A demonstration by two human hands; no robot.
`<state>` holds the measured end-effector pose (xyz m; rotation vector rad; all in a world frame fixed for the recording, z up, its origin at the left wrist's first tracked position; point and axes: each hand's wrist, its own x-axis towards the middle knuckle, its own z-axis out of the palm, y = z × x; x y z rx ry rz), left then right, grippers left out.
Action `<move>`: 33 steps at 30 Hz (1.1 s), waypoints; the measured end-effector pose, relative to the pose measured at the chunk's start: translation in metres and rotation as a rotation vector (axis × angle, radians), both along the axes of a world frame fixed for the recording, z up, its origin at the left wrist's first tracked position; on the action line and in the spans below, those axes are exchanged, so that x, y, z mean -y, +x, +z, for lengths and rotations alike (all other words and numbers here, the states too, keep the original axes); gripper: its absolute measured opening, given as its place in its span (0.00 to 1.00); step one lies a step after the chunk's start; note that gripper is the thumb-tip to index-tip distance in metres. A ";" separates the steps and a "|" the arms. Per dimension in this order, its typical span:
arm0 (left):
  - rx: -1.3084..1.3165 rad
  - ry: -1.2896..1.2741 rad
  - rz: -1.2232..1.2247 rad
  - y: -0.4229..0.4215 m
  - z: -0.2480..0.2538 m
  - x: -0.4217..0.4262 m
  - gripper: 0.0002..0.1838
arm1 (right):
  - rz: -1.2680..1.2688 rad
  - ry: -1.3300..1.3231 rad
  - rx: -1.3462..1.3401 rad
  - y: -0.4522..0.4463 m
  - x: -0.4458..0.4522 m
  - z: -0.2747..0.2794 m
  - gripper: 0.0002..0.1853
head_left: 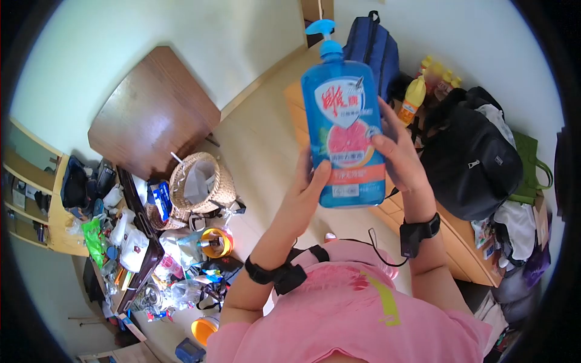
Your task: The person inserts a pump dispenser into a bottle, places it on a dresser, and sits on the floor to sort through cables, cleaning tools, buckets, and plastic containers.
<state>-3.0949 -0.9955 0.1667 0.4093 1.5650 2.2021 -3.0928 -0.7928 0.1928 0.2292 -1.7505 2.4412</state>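
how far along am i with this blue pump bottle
Done: the blue pump bottle looks lifted clear of any surface, with its pump fitted.
In hand: the left hand and right hand grip its sides, the printed label facing you.
Left: probably setting it down, since both hands hold it. Whether the clutter beside the woven basket is part of the job, I can't tell.
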 end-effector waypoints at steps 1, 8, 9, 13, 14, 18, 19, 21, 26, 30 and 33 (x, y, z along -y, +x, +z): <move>-0.010 0.004 -0.017 -0.003 -0.003 0.002 0.39 | 0.005 0.000 -0.022 -0.002 -0.006 -0.007 0.51; -0.288 -0.472 -0.021 -0.026 -0.070 0.017 0.56 | 0.190 0.389 0.051 0.002 -0.021 -0.053 0.59; -0.339 -0.533 -0.016 -0.029 -0.085 0.014 0.56 | 0.167 0.397 0.078 0.004 -0.019 -0.059 0.59; -0.256 -0.502 -0.076 -0.038 -0.110 -0.011 0.58 | 0.111 0.481 0.077 0.002 -0.028 -0.115 0.58; -0.225 -0.431 -0.109 -0.045 -0.119 -0.017 0.59 | 0.107 0.513 0.094 0.000 -0.033 -0.120 0.58; -0.222 -0.338 -0.049 -0.065 -0.143 -0.050 0.51 | 0.024 0.690 0.037 -0.014 -0.069 -0.133 0.55; -0.209 -0.351 -0.063 -0.074 -0.148 -0.058 0.51 | -0.022 0.856 0.005 -0.021 -0.084 -0.142 0.50; -0.141 -0.276 0.069 -0.089 -0.163 -0.069 0.46 | -0.110 1.101 0.053 -0.030 -0.108 -0.173 0.40; -0.066 -0.321 0.117 -0.135 -0.203 -0.085 0.40 | -0.214 1.518 0.309 -0.085 -0.151 -0.264 0.25; -0.314 -0.444 0.045 -0.176 -0.220 -0.114 0.49 | -0.380 1.935 0.025 -0.130 -0.189 -0.306 0.20; -0.359 -0.491 0.004 -0.191 -0.232 -0.137 0.56 | -0.200 1.994 0.166 -0.131 -0.207 -0.318 0.18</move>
